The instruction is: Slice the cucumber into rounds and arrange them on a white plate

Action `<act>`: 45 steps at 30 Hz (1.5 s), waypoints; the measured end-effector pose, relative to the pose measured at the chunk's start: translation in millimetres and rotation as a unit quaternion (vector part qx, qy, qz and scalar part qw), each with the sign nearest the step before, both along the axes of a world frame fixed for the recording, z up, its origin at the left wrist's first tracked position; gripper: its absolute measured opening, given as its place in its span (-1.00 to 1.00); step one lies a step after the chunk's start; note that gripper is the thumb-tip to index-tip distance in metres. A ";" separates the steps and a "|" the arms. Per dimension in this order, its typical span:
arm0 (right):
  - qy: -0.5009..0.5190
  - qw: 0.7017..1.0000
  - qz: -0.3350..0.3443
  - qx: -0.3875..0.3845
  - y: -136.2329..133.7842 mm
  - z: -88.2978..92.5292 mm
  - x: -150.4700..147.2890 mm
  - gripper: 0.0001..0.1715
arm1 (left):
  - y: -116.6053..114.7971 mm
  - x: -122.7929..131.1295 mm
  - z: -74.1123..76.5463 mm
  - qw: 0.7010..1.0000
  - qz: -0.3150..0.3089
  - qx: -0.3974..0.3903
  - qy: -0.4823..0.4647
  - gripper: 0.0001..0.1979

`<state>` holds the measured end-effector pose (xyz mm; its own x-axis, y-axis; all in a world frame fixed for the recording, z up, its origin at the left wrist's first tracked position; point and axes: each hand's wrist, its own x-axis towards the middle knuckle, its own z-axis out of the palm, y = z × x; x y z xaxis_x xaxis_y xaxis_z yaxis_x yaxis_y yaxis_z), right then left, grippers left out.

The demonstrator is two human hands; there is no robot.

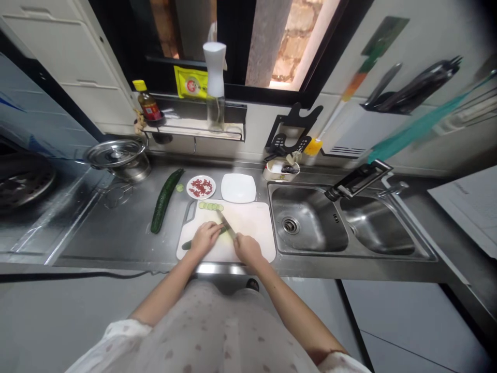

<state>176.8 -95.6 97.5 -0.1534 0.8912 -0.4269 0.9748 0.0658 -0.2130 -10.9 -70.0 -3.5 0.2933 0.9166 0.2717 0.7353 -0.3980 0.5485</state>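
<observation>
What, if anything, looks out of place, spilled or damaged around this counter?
One small thing: a pale green piece lies directly on the counter, between the whole cucumber and the round plate, whereas the row of slices sits on the cutting board. No clear spill or damage shows.

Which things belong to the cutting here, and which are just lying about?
In the job: knife in the right hand; cucumber piece under the left hand; cutting board; cucumber slices; likely the whole cucumber.

Lying about, it seems: lidded pot; yellow-capped bottle; yellow packet.
</observation>
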 end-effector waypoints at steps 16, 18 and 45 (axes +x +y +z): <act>-0.010 0.999 0.023 -0.026 -3.4 2.4 -1.5 -0.66 | -2.0 0.5 -0.5 1.000 0.002 -0.003 -0.003 -0.71; -0.014 0.999 0.028 -0.035 -5.3 3.0 -0.2 -0.66 | -2.5 0.5 -1.1 1.000 0.001 -0.002 0.000 -0.71; -0.023 0.999 0.039 -0.029 -3.2 -1.4 -4.9 -0.65 | -1.1 0.8 -4.3 1.000 -0.003 0.000 -0.005 -0.71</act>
<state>171.9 -98.8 96.1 -0.2015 0.8504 -0.4860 0.9758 0.1314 -0.1746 -10.2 -71.0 -7.7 0.2958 0.9152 0.2736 0.7280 -0.4014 0.5557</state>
